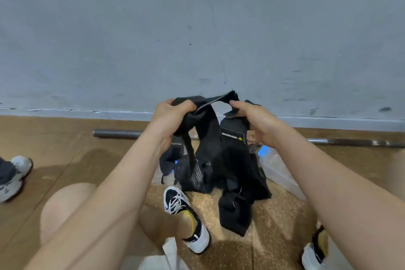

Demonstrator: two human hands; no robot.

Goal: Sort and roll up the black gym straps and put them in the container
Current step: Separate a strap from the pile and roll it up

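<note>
In the head view we see the left hand point(173, 114) with its grip closed around a bunched black strap point(206, 129), while the right hand point(254, 120) pinches the far end of the same strap between thumb and fingers. The strap stretches taut between the two hands, held up in front of the grey wall point(197, 28). More black straps hang down into a heap point(230, 171) on the floor point(54, 149), partly over a clear plastic container point(278, 169) to the right. A metal bar point(118, 133) lies along the far wall, and a black-and-white shoe point(186, 215) sits near us
</note>
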